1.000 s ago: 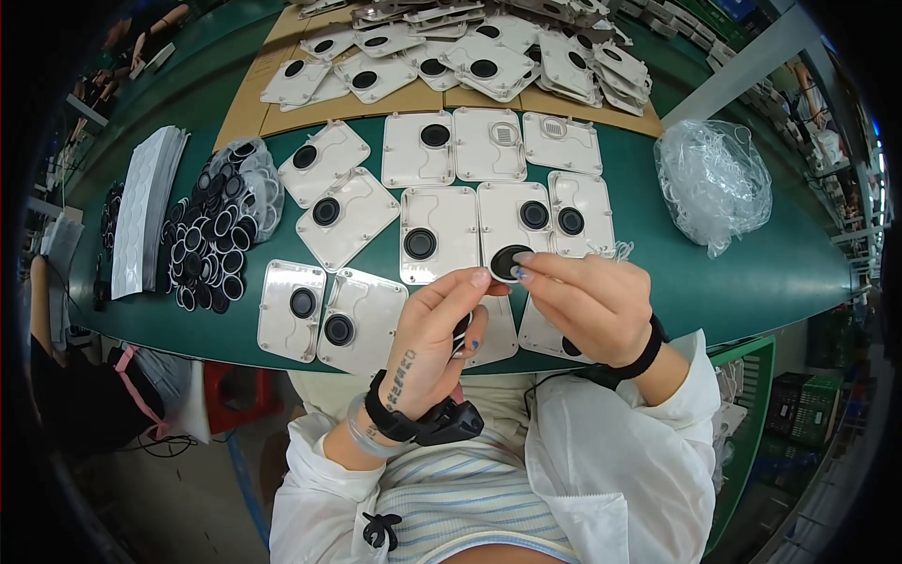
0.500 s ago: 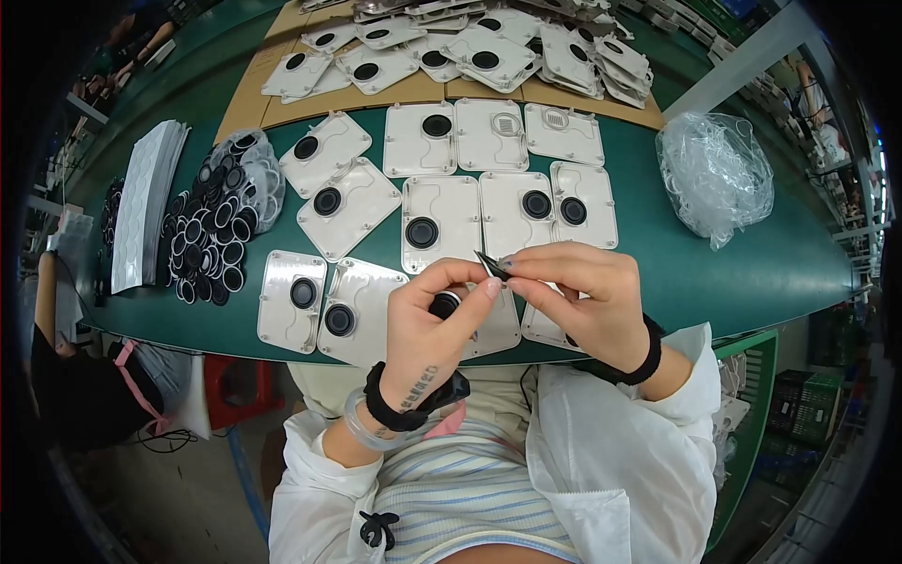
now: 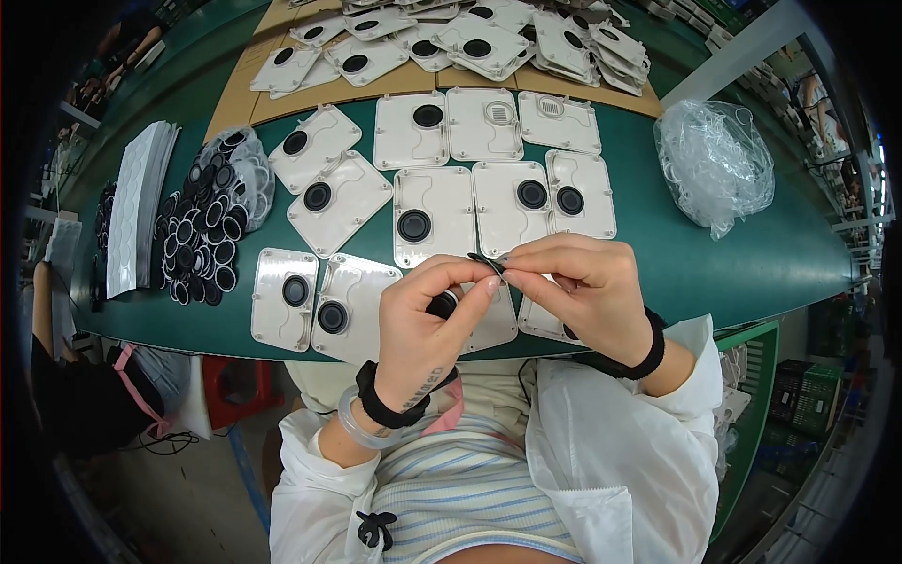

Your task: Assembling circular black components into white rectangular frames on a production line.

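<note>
Between the fingertips of both hands is a thin black ring, seen nearly edge-on. My left hand pinches it from the left, and a second round black piece with a white rim sits in its curled fingers. My right hand pinches the ring's right side with thumb and fingers. White plastic panels lie in rows on the table beyond and under the hands. Most carry a round black ring piece; two at the back show a bare round grille.
On the left lies a heap of black rings beside a stack of white embossed sheets. More panels are piled on cardboard at the back. A clear plastic bag rests at the right; a green crate stands below the table edge.
My fingertips have shifted slightly on the black ring, which now shows more edge-on and flatter between them. The whole view has moved a little; the panels lie as before.
</note>
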Available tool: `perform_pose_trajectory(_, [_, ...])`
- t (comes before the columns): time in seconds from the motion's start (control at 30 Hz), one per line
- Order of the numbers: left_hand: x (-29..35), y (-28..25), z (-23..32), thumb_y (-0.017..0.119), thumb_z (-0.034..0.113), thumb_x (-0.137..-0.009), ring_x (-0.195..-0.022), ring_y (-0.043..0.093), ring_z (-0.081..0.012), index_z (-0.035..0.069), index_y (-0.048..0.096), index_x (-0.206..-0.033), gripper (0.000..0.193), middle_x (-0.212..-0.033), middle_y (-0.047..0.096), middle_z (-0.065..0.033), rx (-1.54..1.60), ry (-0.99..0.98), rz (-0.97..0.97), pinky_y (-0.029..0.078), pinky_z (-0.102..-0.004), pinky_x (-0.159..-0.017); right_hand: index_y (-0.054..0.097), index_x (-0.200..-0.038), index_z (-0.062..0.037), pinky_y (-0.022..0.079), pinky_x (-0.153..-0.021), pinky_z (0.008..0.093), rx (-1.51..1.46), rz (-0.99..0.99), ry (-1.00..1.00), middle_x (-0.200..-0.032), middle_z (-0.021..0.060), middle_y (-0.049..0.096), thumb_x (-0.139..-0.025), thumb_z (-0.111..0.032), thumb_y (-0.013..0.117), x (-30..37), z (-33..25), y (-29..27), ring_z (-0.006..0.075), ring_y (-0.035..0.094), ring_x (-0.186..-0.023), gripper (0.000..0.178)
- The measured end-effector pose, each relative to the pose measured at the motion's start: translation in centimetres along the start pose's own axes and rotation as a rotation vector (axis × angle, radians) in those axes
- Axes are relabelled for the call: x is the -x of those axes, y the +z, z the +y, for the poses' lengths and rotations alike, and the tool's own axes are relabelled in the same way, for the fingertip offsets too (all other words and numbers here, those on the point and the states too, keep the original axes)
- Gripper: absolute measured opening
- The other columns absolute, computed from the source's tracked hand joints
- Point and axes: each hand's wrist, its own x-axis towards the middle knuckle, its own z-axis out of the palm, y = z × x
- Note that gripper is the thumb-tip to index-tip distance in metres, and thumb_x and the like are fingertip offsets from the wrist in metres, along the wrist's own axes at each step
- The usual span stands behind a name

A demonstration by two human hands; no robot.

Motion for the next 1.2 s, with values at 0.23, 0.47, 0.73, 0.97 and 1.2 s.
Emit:
perform_pose_trajectory(0.23, [-0.3,-0.1,-0.5,0.069,0.003,-0.08,-0.062,0.052,-0.0041,0.001,0.068,-0.089,0.009,-0.083,0.065,-0.0034,-0.077,0.088,0.005,0.04,-0.0178,-0.052,0.071,-0.087,-0.0026,0.036,-0.043,0.0193,0.048,0.002,-0.063,-0.085,0.0079,0.07,-0.075,0.0,0.073,-0.1,0.1,0.1,0.006,0.052,-0.053,0.012])
perform_pose_trajectory(0.47, [-0.5,-0.3,-0.7,0.07,0.003,-0.079,-0.061,0.051,-0.0036,0.001,0.068,-0.087,0.009,-0.083,0.066,-0.0031,-0.14,0.136,0.001,0.039,-0.0171,-0.05,0.07,-0.087,-0.0028,0.035,-0.042,0.0201,0.078,0.001,-0.102,-0.085,0.0084,0.07,-0.075,0.0,0.073,-0.2,0.2,0.1,0.0075,0.052,-0.052,0.012])
perform_pose_trajectory(0.73, [-0.6,-0.1,-0.9,0.068,0.0,-0.08,-0.063,0.049,-0.0038,-0.002,0.066,-0.087,0.008,-0.082,0.062,-0.0026,-0.108,0.09,-0.005,0.038,-0.0171,-0.055,0.068,-0.087,-0.0021,0.047,-0.05,0.0245,0.146,0.025,-0.185,-0.085,0.0099,0.069,-0.073,0.002,0.072,0.1,0.5,0.6,0.0163,0.063,-0.064,0.015])
perform_pose_trajectory(0.97, [-0.3,0.3,-0.6,0.068,0.002,-0.08,-0.057,0.042,-0.001,0.0,0.065,-0.085,0.006,-0.075,0.059,0.0014,0.102,-0.222,0.028,0.033,-0.0159,-0.05,0.067,-0.09,-0.0006,0.052,-0.057,0.028,0.269,0.027,-0.247,-0.089,0.0105,0.068,-0.073,0.004,0.071,0.3,0.4,1.0,0.0208,0.066,-0.072,0.019])
perform_pose_trajectory(1.2, [-0.3,0.2,-1.9,0.066,0.001,-0.082,-0.056,0.046,-0.0044,0.0,0.063,-0.09,0.008,-0.081,0.061,-0.0018,-0.086,0.076,0.067,0.036,-0.0185,-0.049,0.067,-0.092,-0.001,0.052,-0.057,0.028,0.245,0.017,-0.181,-0.088,0.0101,0.068,-0.073,0.004,0.071,0.3,0.4,1.2,0.0222,0.066,-0.072,0.02])
